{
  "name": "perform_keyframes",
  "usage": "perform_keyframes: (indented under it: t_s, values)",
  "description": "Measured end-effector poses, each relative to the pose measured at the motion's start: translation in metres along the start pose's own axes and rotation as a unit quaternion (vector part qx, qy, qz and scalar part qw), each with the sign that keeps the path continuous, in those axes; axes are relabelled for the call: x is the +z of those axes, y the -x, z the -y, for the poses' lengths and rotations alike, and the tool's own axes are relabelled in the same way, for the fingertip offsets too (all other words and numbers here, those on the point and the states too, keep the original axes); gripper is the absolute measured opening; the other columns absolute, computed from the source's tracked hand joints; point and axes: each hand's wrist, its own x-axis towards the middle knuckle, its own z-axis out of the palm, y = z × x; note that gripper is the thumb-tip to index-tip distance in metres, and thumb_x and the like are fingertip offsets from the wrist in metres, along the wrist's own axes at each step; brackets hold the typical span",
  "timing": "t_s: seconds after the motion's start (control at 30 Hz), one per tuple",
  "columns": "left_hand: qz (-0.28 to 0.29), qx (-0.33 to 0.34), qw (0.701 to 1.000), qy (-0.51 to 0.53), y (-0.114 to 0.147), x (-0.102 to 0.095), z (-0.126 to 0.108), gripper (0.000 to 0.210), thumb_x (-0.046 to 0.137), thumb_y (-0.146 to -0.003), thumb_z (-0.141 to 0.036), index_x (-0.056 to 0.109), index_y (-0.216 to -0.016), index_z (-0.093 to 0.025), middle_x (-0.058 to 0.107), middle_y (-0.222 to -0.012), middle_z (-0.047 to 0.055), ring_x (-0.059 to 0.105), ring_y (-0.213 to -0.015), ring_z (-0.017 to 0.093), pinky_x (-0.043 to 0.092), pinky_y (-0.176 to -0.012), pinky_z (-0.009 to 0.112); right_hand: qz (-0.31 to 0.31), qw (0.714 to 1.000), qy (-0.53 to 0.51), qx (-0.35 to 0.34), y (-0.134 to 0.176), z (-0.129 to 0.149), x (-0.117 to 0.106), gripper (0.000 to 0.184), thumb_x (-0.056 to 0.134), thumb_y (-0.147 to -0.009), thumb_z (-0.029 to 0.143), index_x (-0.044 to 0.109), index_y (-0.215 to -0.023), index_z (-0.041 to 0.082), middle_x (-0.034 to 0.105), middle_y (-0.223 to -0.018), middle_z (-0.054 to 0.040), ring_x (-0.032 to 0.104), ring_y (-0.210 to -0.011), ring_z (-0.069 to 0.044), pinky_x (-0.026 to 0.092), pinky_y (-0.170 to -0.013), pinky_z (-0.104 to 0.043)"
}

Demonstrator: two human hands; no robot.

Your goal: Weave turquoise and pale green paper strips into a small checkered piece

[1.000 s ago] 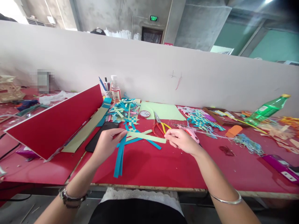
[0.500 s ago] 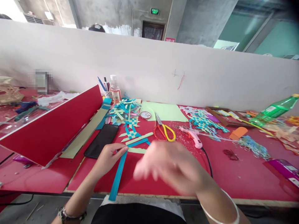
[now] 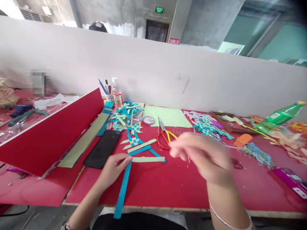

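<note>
My left hand (image 3: 117, 167) is closed in a pinch on the joined ends of a blue paper strip (image 3: 123, 191) and a pale green paper strip (image 3: 148, 159). The blue strip hangs down past the table's front edge, and the green one points right. My right hand (image 3: 201, 153) is raised over the table, its fingers curled and smeared by motion. It is just right of the scissors (image 3: 163, 135), covering part of their yellow handle. The hot glue gun is hidden behind this hand. A woven blue-and-green paper piece (image 3: 134, 140) lies beyond my left hand.
A black phone (image 3: 103, 149) lies left, beside an upright red board (image 3: 59, 134). Behind are a pile of paper strips (image 3: 126, 115), a clear bottle (image 3: 117, 92) and a light green sheet (image 3: 170, 116). A green bottle (image 3: 279, 117) leans on a brown tray (image 3: 230, 127) at right.
My right hand has moved right and upward, away from the strips, and now covers the glue gun. More of the green strip shows. My left hand keeps its pinch on the strips.
</note>
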Motion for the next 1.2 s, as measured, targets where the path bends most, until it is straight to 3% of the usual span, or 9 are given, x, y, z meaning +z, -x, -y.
perform_keyframes:
  t_s: [0.13,0.2,0.3,0.5,0.7,0.93,1.2]
  values:
    - [0.022,0.038,0.999,0.005,0.002,0.003,0.001,0.03,0.042,-0.081,-0.032,0.058,-0.063,-0.015,0.057,-0.063,0.001,0.051,-0.059,0.011,0.039,-0.058,0.019,0.113,0.992,0.043,-0.032,-0.005,0.014,0.044,0.028,0.041,-0.081,0.021,0.056,-0.104,0.025,0.06,-0.096,-0.003,0.055,-0.088,-0.014,0.043,-0.079,-0.029]
    - [0.028,0.045,0.999,0.006,0.003,0.003,0.0,0.029,0.042,-0.082,-0.032,0.06,-0.066,-0.015,0.059,-0.065,0.002,0.053,-0.061,0.012,0.04,-0.059,0.02,0.125,0.987,0.094,-0.041,-0.006,0.006,0.066,0.029,0.048,-0.077,0.018,0.056,-0.105,0.022,0.057,-0.101,-0.0056,0.052,-0.095,-0.016,0.04,-0.084,-0.031]
    - [0.033,0.045,0.998,0.003,0.006,0.003,-0.002,0.027,0.043,-0.082,-0.031,0.062,-0.071,-0.017,0.062,-0.07,0.003,0.056,-0.065,0.013,0.041,-0.061,0.021,0.124,0.983,0.126,-0.052,-0.014,-0.011,0.082,0.023,0.049,-0.077,0.017,0.058,-0.098,0.02,0.056,-0.098,-0.0065,0.052,-0.094,-0.017,0.04,-0.084,-0.031]
    - [0.0,0.034,0.999,0.019,0.007,0.003,0.0,0.022,0.046,-0.08,-0.031,0.064,-0.078,-0.019,0.066,-0.079,0.004,0.059,-0.074,0.015,0.045,-0.068,0.023,0.096,0.99,0.088,-0.046,-0.017,-0.016,0.079,0.016,0.044,-0.08,0.019,0.059,-0.087,0.019,0.058,-0.091,-0.0055,0.054,-0.087,-0.015,0.042,-0.078,-0.028]
    - [-0.005,0.016,1.0,0.016,0.006,0.004,0.001,0.02,0.047,-0.079,-0.031,0.063,-0.081,-0.019,0.066,-0.083,0.005,0.06,-0.078,0.016,0.045,-0.071,0.023,0.04,0.998,0.05,0.024,-0.013,-0.017,0.074,0.016,0.039,-0.08,0.019,0.055,-0.078,0.017,0.056,-0.075,-0.002,0.051,-0.062,-0.011,0.041,-0.058,-0.023]
    - [0.006,0.01,1.0,0.011,0.006,0.004,0.0,0.02,0.046,-0.079,-0.031,0.062,-0.082,-0.019,0.066,-0.082,0.004,0.059,-0.077,0.015,0.045,-0.07,0.023,0.1,0.992,0.074,-0.001,-0.013,-0.015,0.08,0.014,0.05,-0.076,0.023,0.059,-0.085,0.018,0.057,-0.09,-0.0049,0.053,-0.082,-0.015,0.041,-0.074,-0.028]
    - [0.008,0.008,1.0,0.009,0.006,0.005,0.002,0.02,0.047,-0.079,-0.031,0.061,-0.084,-0.019,0.064,-0.081,0.004,0.058,-0.076,0.015,0.045,-0.069,0.023,0.048,0.996,-0.014,0.076,-0.012,-0.012,0.072,0.018,0.05,-0.075,0.033,0.058,-0.077,0.017,0.06,-0.07,-0.0012,0.053,-0.062,-0.013,0.041,-0.059,-0.025]
